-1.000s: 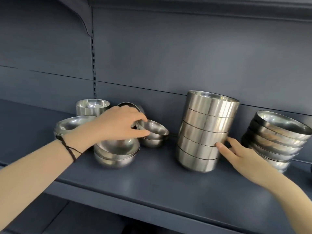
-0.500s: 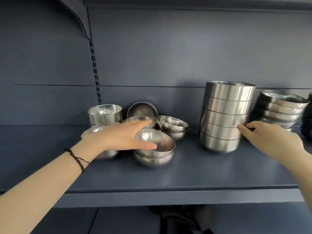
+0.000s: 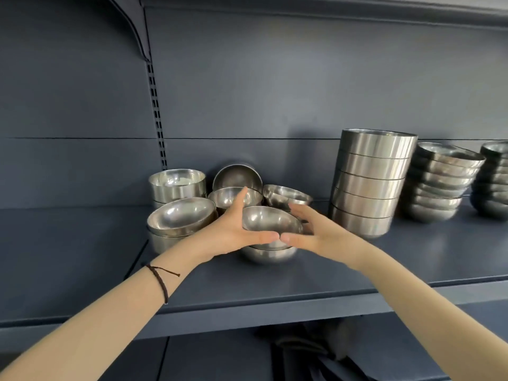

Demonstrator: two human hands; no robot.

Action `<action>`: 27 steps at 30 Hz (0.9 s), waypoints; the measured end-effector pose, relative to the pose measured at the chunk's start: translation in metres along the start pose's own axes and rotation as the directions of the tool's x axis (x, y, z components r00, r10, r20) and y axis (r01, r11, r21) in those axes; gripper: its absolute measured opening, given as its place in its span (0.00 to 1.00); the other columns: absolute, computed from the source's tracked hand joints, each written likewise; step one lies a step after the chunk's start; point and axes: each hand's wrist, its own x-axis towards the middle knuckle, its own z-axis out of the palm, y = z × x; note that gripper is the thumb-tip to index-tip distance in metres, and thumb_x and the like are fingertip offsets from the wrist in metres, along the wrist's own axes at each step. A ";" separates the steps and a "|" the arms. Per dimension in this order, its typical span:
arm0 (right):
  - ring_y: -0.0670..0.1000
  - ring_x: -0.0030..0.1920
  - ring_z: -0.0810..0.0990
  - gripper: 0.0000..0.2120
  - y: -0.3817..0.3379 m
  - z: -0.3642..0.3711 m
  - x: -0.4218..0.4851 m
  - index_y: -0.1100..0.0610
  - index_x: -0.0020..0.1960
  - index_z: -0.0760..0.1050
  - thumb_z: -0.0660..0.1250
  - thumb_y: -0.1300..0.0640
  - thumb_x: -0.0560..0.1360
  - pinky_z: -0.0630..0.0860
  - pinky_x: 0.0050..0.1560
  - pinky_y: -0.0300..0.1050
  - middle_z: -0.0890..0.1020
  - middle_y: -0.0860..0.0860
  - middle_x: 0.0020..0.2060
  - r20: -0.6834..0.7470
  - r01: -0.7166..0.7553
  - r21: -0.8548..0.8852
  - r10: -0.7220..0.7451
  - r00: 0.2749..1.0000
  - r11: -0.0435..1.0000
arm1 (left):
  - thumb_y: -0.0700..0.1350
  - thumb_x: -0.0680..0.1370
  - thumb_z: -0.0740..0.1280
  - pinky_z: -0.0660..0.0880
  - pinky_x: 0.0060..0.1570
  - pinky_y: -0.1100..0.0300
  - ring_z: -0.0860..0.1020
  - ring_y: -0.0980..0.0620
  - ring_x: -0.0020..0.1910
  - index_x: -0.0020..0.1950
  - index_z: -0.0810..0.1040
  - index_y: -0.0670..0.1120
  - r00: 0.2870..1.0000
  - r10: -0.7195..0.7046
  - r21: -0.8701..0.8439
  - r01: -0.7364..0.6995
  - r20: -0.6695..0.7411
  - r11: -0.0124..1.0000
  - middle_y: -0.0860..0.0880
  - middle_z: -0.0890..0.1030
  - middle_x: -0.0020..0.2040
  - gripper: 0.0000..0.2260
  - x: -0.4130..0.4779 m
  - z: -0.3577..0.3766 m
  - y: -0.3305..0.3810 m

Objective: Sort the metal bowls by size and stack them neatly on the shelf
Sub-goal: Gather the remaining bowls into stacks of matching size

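Observation:
A small round metal bowl (image 3: 270, 222) sits tilted on top of another bowl (image 3: 268, 255) at the middle of the dark shelf (image 3: 275, 290). My left hand (image 3: 231, 235) cups its left side and my right hand (image 3: 316, 232) its right side, thumbs meeting at the front. To the right stands a tall stack of straight-sided bowls (image 3: 368, 185), then a stack of round bowls (image 3: 439, 182). Behind my hands lie loose bowls: one on edge against the back wall (image 3: 237, 177), one below it (image 3: 228, 198), and a nested pair (image 3: 286, 195).
At the left, a straight-sided bowl (image 3: 177, 185) stands behind a tilted wide bowl (image 3: 181, 217) on a short stack. Another bowl stack (image 3: 493, 182) is cut off at the right edge. A slotted upright (image 3: 156, 114) and bracket (image 3: 137, 28) rise behind.
My right hand has left the tall stack and moved left onto the small top bowl. My left hand has shifted round the bowl's left side, and the bowl now sits tilted between both hands.

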 end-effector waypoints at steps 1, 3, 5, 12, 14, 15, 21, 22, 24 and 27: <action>0.41 0.65 0.70 0.41 0.004 0.004 0.001 0.46 0.79 0.53 0.73 0.48 0.73 0.69 0.57 0.33 0.66 0.36 0.66 0.005 0.007 0.026 -0.007 1.000 1.000 | 0.63 0.64 0.75 0.60 0.70 0.61 0.64 0.52 0.75 0.79 0.36 0.59 1.000 -0.005 -0.061 0.004 -0.011 0.998 0.60 0.49 0.80 0.57 0.000 0.003 -0.004; 0.38 0.62 0.74 0.40 0.010 0.007 0.003 0.43 0.77 0.54 0.73 0.51 0.73 0.70 0.54 0.30 0.69 0.32 0.60 -0.001 0.007 0.107 -0.007 1.000 0.994 | 0.63 0.61 0.74 0.60 0.70 0.60 0.66 0.52 0.74 0.80 0.36 0.57 0.998 -0.009 -0.175 -0.001 -0.056 0.985 0.60 0.51 0.79 0.59 0.000 0.009 -0.009; 0.32 0.54 0.78 0.34 0.012 0.008 0.005 0.39 0.71 0.57 0.73 0.56 0.74 0.73 0.48 0.25 0.75 0.32 0.55 0.015 0.007 0.198 -0.010 1.000 0.980 | 0.61 0.63 0.75 0.61 0.66 0.62 0.69 0.52 0.71 0.80 0.41 0.56 0.995 -0.012 -0.253 -0.014 -0.103 0.967 0.58 0.57 0.78 0.56 0.001 0.016 -0.015; 0.42 0.58 0.81 0.30 0.022 0.009 0.005 0.46 0.66 0.73 0.77 0.50 0.66 0.76 0.55 0.35 0.84 0.41 0.55 -0.022 0.032 0.283 -0.027 0.999 0.959 | 0.63 0.55 0.79 0.67 0.59 0.67 0.69 0.57 0.69 0.77 0.57 0.55 0.972 0.009 -0.386 -0.101 -0.234 0.917 0.56 0.68 0.70 0.55 0.004 0.030 -0.024; 0.41 0.56 0.82 0.26 0.017 0.003 0.003 0.45 0.64 0.74 0.77 0.54 0.69 0.76 0.51 0.32 0.85 0.41 0.53 -0.085 0.080 0.281 -0.058 0.995 0.956 | 0.65 0.54 0.76 0.67 0.63 0.63 0.68 0.57 0.69 0.77 0.57 0.56 0.958 0.026 -0.402 -0.145 -0.287 0.904 0.57 0.70 0.70 0.56 0.005 0.028 -0.018; 0.41 0.54 0.82 0.24 0.012 0.000 0.002 0.44 0.63 0.74 0.76 0.54 0.69 0.76 0.49 0.31 0.85 0.42 0.53 -0.129 0.117 0.283 -0.083 0.988 0.952 | 0.65 0.54 0.75 0.67 0.63 0.63 0.69 0.58 0.69 0.78 0.56 0.56 0.950 0.035 -0.405 -0.165 -0.309 0.899 0.57 0.70 0.69 0.55 0.005 0.026 -0.014; 0.43 0.58 0.81 0.41 -0.005 -0.019 0.023 0.48 0.72 0.66 0.77 0.42 0.64 0.76 0.61 0.42 0.82 0.45 0.59 -0.385 0.282 0.393 -0.122 0.915 0.875 | 0.56 0.60 0.78 0.71 0.66 0.62 0.71 0.62 0.67 0.79 0.55 0.54 0.922 0.146 -0.408 -0.295 -0.358 0.864 0.59 0.71 0.69 0.52 0.033 0.012 0.017; 0.43 0.60 0.80 0.39 -0.006 -0.021 0.031 0.49 0.73 0.66 0.77 0.42 0.66 0.75 0.63 0.44 0.81 0.45 0.61 -0.408 0.304 0.413 -0.124 0.904 0.859 | 0.55 0.59 0.79 0.70 0.68 0.61 0.71 0.62 0.68 0.79 0.54 0.55 0.917 0.141 -0.410 -0.299 -0.373 0.862 0.58 0.71 0.70 0.53 0.043 0.010 0.020; 0.44 0.63 0.79 0.39 -0.007 -0.024 0.047 0.51 0.74 0.66 0.75 0.40 0.69 0.73 0.67 0.49 0.80 0.44 0.63 -0.421 0.321 0.435 -0.126 0.898 0.841 | 0.52 0.61 0.81 0.68 0.70 0.58 0.70 0.60 0.69 0.79 0.54 0.55 0.908 0.128 -0.425 -0.307 -0.399 0.852 0.56 0.71 0.71 0.52 0.062 0.008 0.022; 0.46 0.70 0.72 0.47 -0.002 -0.026 0.068 0.51 0.77 0.60 0.70 0.31 0.65 0.68 0.72 0.52 0.75 0.45 0.69 -0.417 0.307 0.421 -0.119 0.901 0.853 | 0.46 0.65 0.81 0.68 0.71 0.55 0.70 0.57 0.70 0.79 0.55 0.52 0.903 0.108 -0.434 -0.301 -0.416 0.849 0.55 0.71 0.70 0.49 0.089 0.008 0.022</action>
